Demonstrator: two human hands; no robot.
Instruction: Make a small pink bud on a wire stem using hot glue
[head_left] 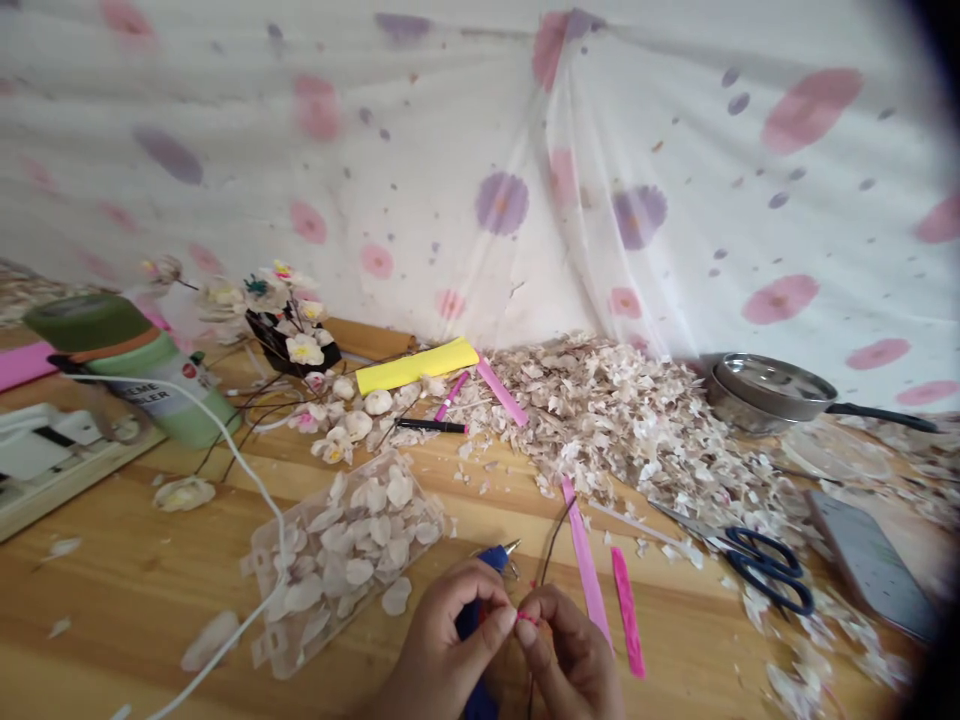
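At the front of the table my left hand [466, 640] and my right hand [568, 655] meet, fingertips pinched together. Between them is a small bright pink strip [526, 617], mostly covered by the fingers. A thin dark wire stem [559, 535] rises from behind my right hand and reappears below it. Under my left hand lies a blue tool with a pointed metal tip [495, 557], partly hidden. Just right of my hands, a light pink paper strip [585, 560] and a darker pink crepe strip [628, 610] rest on the wood.
A clear box of white petals [281, 655] stands left, crossed by a white cable [255, 475]. Behind are a petal heap [622, 400], yellow paper roll [416, 366] and handmade flowers [304, 348]. Scissors [765, 570], a phone [870, 560] and a metal pan [776, 385] lie right; a green tumbler [161, 375] left.
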